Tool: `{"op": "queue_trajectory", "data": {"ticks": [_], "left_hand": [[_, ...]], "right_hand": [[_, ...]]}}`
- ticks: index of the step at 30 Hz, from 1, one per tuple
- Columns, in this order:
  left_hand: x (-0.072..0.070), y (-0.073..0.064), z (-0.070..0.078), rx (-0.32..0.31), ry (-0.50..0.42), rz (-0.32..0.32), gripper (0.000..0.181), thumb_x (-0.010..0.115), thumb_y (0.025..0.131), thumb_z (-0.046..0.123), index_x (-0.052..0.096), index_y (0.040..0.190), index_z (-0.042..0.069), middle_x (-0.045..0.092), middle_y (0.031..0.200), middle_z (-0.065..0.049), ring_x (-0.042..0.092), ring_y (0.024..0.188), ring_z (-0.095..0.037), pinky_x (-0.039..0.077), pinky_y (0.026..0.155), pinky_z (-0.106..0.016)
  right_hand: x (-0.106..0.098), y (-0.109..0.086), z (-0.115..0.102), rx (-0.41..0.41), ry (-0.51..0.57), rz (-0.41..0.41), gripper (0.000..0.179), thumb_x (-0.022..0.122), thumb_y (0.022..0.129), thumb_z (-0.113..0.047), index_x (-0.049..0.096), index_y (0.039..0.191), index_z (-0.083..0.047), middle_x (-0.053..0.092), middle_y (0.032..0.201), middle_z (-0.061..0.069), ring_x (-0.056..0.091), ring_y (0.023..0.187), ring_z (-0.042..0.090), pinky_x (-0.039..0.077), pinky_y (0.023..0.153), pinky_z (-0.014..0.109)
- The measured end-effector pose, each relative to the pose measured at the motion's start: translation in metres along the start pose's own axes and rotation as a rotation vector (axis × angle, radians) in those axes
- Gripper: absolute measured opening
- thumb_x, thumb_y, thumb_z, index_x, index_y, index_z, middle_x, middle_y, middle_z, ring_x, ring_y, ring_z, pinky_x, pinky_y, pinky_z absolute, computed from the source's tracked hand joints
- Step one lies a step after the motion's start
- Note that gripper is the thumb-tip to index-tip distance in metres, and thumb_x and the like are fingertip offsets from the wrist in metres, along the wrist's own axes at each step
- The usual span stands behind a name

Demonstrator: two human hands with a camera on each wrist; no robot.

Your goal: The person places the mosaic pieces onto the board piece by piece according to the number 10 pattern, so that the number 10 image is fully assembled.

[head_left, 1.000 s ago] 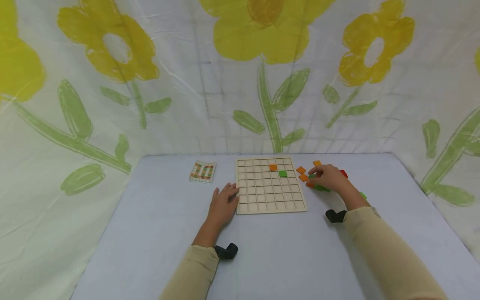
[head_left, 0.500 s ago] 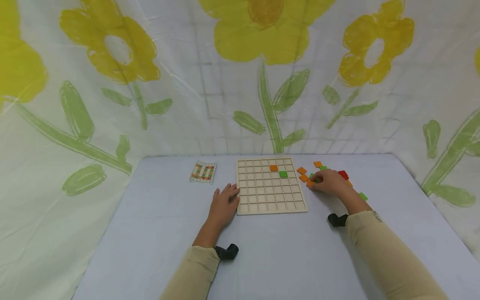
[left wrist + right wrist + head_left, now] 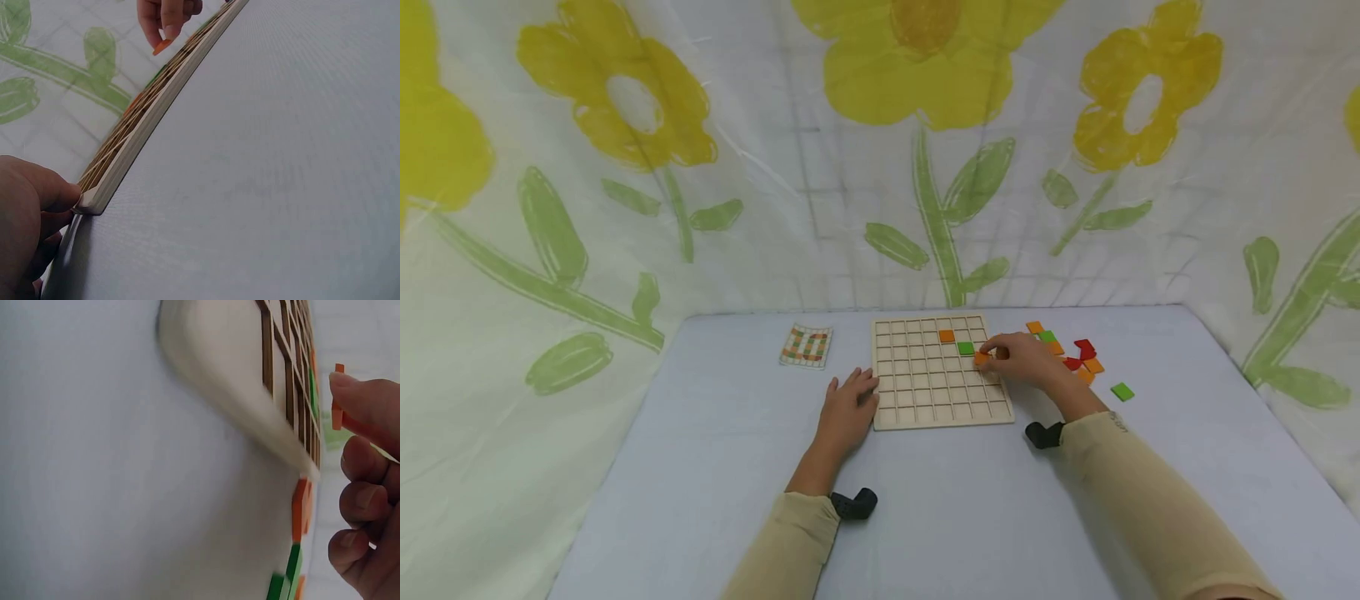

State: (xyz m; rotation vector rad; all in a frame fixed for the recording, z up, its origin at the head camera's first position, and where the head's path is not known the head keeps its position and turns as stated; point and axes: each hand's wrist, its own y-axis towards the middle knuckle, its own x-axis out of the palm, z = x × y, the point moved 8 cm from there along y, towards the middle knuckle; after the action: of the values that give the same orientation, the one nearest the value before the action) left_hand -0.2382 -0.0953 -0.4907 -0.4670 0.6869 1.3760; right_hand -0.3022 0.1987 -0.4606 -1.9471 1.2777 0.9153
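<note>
Board of pale gridded wood (image 3: 943, 422) holds two square tiles (image 3: 947, 336), orange and green; your right hand (image 3: 1028, 358) pinches another orange tile (image 3: 981, 358) above, your relaxed left hand (image 3: 847, 408) touches its edge; loose tiles (image 3: 1094, 366) remain.

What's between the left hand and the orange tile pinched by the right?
Only unfilled squares of the wooden grid board, as the head view shows.
</note>
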Motion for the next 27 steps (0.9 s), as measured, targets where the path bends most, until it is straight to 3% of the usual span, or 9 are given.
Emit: {"op": "queue_trajectory", "data": {"ticks": [5, 12, 27], "left_hand": [[0.004, -0.002, -0.002, -0.01, -0.008, -0.011, 0.036, 0.057, 0.099, 0.022, 0.063, 0.132, 0.009, 0.051, 0.148, -0.003, 0.037, 0.145, -0.023, 0.008, 0.125, -0.05], [0.004, -0.001, -0.001, 0.003, 0.006, -0.004, 0.036, 0.057, 0.099, 0.022, 0.063, 0.131, 0.009, 0.051, 0.148, -0.004, 0.038, 0.144, -0.023, 0.009, 0.125, -0.05], [-0.003, -0.001, 0.004, -0.007, -0.009, 0.006, 0.035, 0.058, 0.099, 0.02, 0.063, 0.131, 0.008, 0.051, 0.147, -0.004, 0.037, 0.144, -0.024, 0.009, 0.125, -0.05]], "right_hand": [[0.012, 0.007, -0.011, -0.008, -0.031, -0.045, 0.031, 0.069, 0.092, -0.025, 0.068, 0.119, -0.01, 0.059, 0.076, 0.002, 0.048, 0.067, 0.016, 0.04, 0.059, 0.027], [0.015, 0.009, -0.015, -0.008, -0.026, -0.068, 0.03, 0.069, 0.091, -0.024, 0.068, 0.118, -0.01, 0.059, 0.075, 0.002, 0.05, 0.065, 0.015, 0.043, 0.06, 0.027], [0.01, 0.009, -0.015, -0.005, -0.038, -0.032, 0.021, 0.067, 0.093, -0.024, 0.074, 0.111, -0.015, 0.067, 0.088, 0.004, 0.054, 0.075, 0.017, 0.046, 0.064, 0.03]]}}
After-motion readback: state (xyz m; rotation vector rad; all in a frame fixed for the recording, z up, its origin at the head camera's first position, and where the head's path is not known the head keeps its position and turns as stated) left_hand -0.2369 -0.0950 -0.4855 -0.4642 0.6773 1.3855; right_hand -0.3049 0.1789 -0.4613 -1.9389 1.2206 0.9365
